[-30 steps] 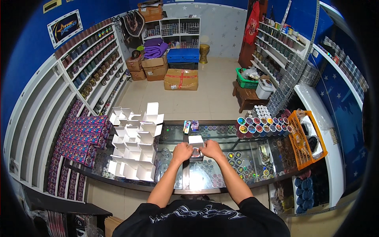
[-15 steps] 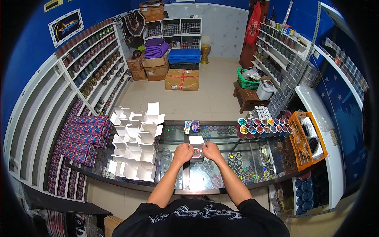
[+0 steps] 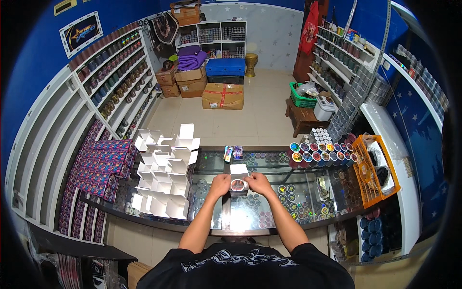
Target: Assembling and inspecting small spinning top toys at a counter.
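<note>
Over the glass counter (image 3: 211, 212), a small white box (image 3: 239, 169) has its flap raised at the far side. Inside its opening a round-topped jar (image 3: 237, 185) with a coloured, dark-and-red label faces up. My left hand (image 3: 221, 186) is closed against the box's left side, its fingertips partly hidden. My right hand (image 3: 259, 184) pinches the right edge, thumb and fingers close to the jar's rim. Just beyond the box lie two small printed packs, one light and coloured (image 3: 228, 153), the other purple (image 3: 238, 153).
Open white boxes (image 3: 163, 180) stand in rows left of my hands, beside stacked purple patterned boxes (image 3: 103, 164). To the right are rows of round-lidded jars (image 3: 317, 156) and an orange crate (image 3: 373, 171). Yellow-marked round containers (image 3: 288, 196) show near my right forearm.
My hands have drawn slightly apart at the box. The jar's round top, partly covered before, now shows more fully. The raised flap looks more upright.
</note>
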Demonstrator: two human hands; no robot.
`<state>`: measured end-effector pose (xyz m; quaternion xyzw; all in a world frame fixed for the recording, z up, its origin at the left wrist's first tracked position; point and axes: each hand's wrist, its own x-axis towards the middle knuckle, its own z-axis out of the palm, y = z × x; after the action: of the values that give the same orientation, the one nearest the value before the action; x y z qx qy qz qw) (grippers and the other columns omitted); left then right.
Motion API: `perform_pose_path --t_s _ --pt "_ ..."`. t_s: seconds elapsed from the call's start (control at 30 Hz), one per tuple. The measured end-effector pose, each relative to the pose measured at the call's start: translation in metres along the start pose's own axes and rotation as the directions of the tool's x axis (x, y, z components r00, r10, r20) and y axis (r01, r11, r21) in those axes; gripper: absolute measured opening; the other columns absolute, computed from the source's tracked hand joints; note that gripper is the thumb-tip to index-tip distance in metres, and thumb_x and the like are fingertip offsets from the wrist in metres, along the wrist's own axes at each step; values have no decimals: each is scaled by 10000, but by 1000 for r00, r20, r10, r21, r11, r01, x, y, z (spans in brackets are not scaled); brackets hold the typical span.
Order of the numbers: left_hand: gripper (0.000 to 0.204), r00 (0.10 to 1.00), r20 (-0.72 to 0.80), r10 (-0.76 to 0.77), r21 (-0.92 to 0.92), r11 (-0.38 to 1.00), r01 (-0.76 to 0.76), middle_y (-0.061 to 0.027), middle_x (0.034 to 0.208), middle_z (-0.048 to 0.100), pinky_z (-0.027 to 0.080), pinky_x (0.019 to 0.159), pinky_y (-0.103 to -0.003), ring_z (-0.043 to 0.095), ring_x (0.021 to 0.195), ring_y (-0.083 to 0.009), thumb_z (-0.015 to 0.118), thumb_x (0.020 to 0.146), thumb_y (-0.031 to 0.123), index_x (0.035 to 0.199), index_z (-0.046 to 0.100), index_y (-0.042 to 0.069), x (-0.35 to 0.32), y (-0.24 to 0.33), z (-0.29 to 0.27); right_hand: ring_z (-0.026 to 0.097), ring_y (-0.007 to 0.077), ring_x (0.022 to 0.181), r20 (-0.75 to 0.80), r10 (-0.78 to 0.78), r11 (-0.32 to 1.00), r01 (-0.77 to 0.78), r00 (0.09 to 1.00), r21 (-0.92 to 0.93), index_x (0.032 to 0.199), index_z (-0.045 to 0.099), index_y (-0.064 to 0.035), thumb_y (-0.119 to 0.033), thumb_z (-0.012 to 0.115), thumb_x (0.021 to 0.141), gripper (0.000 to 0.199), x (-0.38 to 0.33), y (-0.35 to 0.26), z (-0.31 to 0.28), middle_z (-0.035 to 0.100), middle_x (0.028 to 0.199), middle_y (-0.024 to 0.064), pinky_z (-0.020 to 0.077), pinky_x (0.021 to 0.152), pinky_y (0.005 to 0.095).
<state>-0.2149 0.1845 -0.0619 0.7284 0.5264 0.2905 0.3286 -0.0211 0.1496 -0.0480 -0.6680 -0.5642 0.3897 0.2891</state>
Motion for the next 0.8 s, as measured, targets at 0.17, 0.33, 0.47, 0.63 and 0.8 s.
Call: perform_pose_path --t_s 0.17,0.33,0.47,0.63,0.8 --pt "336 964 87 -253 -416 870 266 -60 591 550 410 431 -283 539 503 -137 439 881 255 710 559 -7 -19 2 -11 603 142 619 137 107 911 -152 985 382 806 561 -30 -384 537 894 366 -19 13 -23 624 731 70 477 513 280" --pt "226 956 -152 -251 -468 870 154 -63 617 583 426 494 -261 541 533 -112 526 859 156 723 581 -17 -55 4 -27 615 151 633 91 172 808 -193 981 556 834 555 -50 -343 501 921 310 -46 24 -49 637 760 77 472 555 278" --pt "153 941 -270 -205 -500 865 45 -37 634 578 416 524 -239 544 571 -93 552 849 96 744 581 -12 -75 23 -33 623 158 640 43 166 776 -157 985 611 810 542 -65 -251 507 911 214 -58 36 -69 646 764 88 478 553 277" --pt "140 937 -289 -197 -571 821 -4 -12 630 559 414 543 -216 533 583 -76 565 861 87 750 561 2 -94 59 -42 626 160 648 -39 86 727 -36 996 685 825 541 -67 -188 467 920 170 -71 31 -90 647 767 94 488 557 259" --pt "133 927 -319 -198 -603 797 -37 -9 661 572 442 572 -217 553 606 -78 567 862 79 754 559 2 -109 81 -49 612 143 674 -37 24 668 12 999 744 964 528 -65 -129 468 913 102 -84 19 -96 635 775 75 484 593 253"
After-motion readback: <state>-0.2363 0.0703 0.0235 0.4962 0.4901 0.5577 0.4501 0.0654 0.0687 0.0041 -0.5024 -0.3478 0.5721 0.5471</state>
